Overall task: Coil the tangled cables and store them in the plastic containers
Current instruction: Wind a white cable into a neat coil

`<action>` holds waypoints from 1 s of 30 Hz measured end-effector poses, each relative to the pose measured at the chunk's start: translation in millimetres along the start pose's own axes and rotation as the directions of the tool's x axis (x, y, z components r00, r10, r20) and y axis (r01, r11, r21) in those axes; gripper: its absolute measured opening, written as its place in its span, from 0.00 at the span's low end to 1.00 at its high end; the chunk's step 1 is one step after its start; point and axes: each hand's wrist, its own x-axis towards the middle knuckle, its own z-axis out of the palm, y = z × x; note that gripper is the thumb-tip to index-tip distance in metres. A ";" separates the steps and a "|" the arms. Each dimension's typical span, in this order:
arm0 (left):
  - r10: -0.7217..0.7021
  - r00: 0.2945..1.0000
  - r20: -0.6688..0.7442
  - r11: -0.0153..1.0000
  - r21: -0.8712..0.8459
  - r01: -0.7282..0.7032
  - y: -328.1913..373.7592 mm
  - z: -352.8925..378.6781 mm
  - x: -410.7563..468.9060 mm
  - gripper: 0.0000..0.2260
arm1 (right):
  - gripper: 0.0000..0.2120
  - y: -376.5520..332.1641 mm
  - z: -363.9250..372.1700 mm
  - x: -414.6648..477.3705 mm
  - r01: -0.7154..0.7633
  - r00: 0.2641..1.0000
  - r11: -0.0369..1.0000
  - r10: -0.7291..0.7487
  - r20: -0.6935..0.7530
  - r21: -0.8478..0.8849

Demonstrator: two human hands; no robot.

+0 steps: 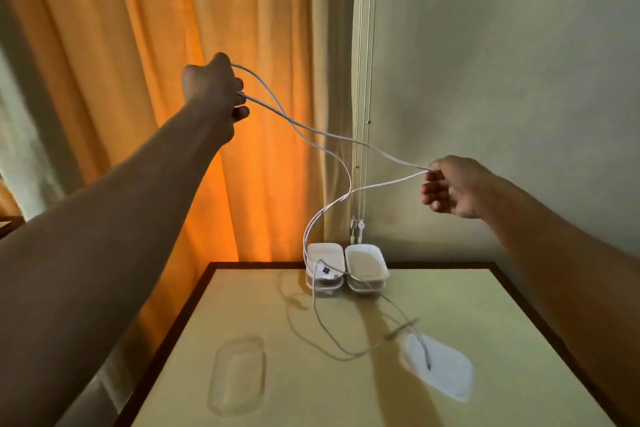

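While stretched between raised left hand [212,87], right hand [450,185], white cable [332,137].

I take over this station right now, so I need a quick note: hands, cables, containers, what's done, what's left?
Left hand: raised, grips the white cable.
Right hand: lower, pinches the same cable.
From them it hangs down to the left container at the far edge of the table; a loose end rests on the white lid.
Right container looks empty. Clear lid lies front left.
Done: lids off, nothing coiled.
Left: untangle, coil, store.
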 end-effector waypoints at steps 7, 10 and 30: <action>-0.129 0.965 0.229 0.990 -0.028 0.139 5.1 24.7 -9.9 0.06 | 0.35 -41.5 -16.4 -8.6 0.167 0.982 0.942 -0.132 0.136 -0.290; -0.260 0.899 0.352 0.960 -0.006 0.280 12.9 50.8 -26.4 0.12 | 0.28 -48.1 5.3 -11.4 0.445 0.893 0.823 -0.440 0.099 -0.353; 0.084 0.953 0.292 0.973 0.182 -0.141 36.1 20.8 -27.3 0.08 | 0.29 -35.0 62.1 28.5 0.439 0.899 0.842 -0.416 0.140 -0.314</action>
